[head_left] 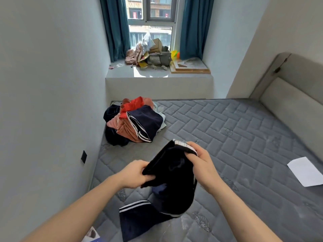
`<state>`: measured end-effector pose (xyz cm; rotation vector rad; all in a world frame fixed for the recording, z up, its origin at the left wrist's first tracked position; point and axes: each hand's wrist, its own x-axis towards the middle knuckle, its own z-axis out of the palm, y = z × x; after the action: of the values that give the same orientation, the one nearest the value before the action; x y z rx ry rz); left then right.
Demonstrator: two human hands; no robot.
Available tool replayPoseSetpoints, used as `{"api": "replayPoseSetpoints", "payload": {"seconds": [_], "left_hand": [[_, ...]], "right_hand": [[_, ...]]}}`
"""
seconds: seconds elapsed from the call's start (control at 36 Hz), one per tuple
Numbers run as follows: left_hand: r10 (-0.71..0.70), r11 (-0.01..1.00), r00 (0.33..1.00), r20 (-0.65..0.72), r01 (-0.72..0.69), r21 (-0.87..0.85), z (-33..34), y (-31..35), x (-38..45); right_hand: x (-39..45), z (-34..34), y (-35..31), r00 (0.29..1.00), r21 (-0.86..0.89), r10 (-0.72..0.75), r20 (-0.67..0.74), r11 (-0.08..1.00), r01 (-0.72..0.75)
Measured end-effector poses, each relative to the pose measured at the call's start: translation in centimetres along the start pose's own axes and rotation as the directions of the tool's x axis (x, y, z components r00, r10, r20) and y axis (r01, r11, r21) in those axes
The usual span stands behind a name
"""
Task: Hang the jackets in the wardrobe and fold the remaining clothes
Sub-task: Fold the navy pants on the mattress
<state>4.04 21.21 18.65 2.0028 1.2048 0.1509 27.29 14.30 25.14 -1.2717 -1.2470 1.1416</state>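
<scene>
- My left hand point(134, 173) and right hand point(201, 163) both grip the dark garment point(173, 180), mid-fold.
- The pile point(136, 121) far left on the mattress point(227, 137) awaits; I see no wardrobe.

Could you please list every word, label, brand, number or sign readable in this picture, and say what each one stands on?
None can be read.
Red signs on the building outside the window: too small and blurred to read.
White sheet of paper on the mattress: shows no print.
Dark garment held in both hands: white stripes only, no lettering visible.
</scene>
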Motion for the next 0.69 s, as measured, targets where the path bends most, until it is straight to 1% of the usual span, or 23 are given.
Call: {"api": "replayPoseSetpoints", "payload": {"seconds": [0.03, 0.08, 0.14, 0.22, 0.28, 0.31, 0.36, 0.42, 0.47, 0.53, 0.61, 0.64, 0.69], "left_hand": [[-0.028, 0.996, 1.000, -0.014, 0.026, -0.084, 0.5, -1.0, -0.1], [-0.096, 0.977, 0.991, -0.093, 0.076, -0.199, 0.6, -2.3, -0.4], [-0.125, 0.974, 0.977, -0.173, 0.087, -0.210, 0.1, -2.8, -0.7], [-0.055, 0.986, 0.971, -0.231, 0.016, -0.165, -1.5, -1.6, -1.3], [0.004, 0.988, 0.983, -0.182, -0.032, -0.149, -2.6, -0.1, -1.6], [0.028, 0.990, 0.991, -0.134, -0.046, -0.134, -3.0, 0.7, -1.8], [0.058, 0.993, 0.996, -0.067, -0.065, -0.101, -3.3, 2.0, -1.8], [0.079, 0.992, 0.996, -0.046, -0.083, -0.092, -3.3, 3.0, -1.6], [0.093, 0.992, 0.995, -0.035, -0.095, -0.080, -3.4, 3.3, -1.3], [0.086, 0.996, 0.996, 0.001, -0.086, 0.005, -3.9, 2.9, -0.9], [0.011, 0.968, 0.998, 0.057, -0.025, 0.250, -5.5, 1.4, -0.2], [-0.016, 0.956, 0.997, 0.072, -0.006, 0.294, -6.1, 0.9, 0.2], [-0.043, 0.944, 0.995, 0.085, 0.013, 0.328, -7.4, 0.4, 1.5]], "right_hand": [[-0.1, -0.3, 0.1, 1.000, -0.026, 0.004, -0.001, 1.000, -0.004], [-0.5, -1.3, 0.8, 0.999, -0.099, 0.030, -0.032, 0.995, -0.033], [-1.2, -2.6, 2.3, 0.992, -0.199, 0.069, -0.102, 0.976, -0.088], [-2.4, -4.3, 5.1, 0.968, -0.373, 0.164, -0.192, 0.900, -0.227], [-3.4, -4.3, 6.3, 0.954, -0.423, 0.247, -0.171, 0.856, -0.298], [-3.7, -4.0, 6.8, 0.956, -0.436, 0.262, -0.133, 0.851, -0.294], [-4.1, -3.0, 7.4, 0.966, -0.480, 0.250, -0.063, 0.841, -0.249], [-4.1, -2.1, 8.0, 0.976, -0.545, 0.216, -0.025, 0.816, -0.195], [-3.8, -1.8, 8.7, 0.975, -0.584, 0.221, 0.001, 0.792, -0.179], [-3.1, -2.3, 9.1, 0.971, -0.625, 0.237, -0.024, 0.755, -0.200], [-1.4, -3.9, 8.2, 0.972, -0.710, 0.221, -0.083, 0.671, -0.214], [-0.6, -4.4, 7.6, 0.972, -0.733, 0.219, -0.090, 0.645, -0.214], [1.5, -5.1, 5.7, 0.973, -0.778, 0.215, -0.083, 0.597, -0.198]]}}
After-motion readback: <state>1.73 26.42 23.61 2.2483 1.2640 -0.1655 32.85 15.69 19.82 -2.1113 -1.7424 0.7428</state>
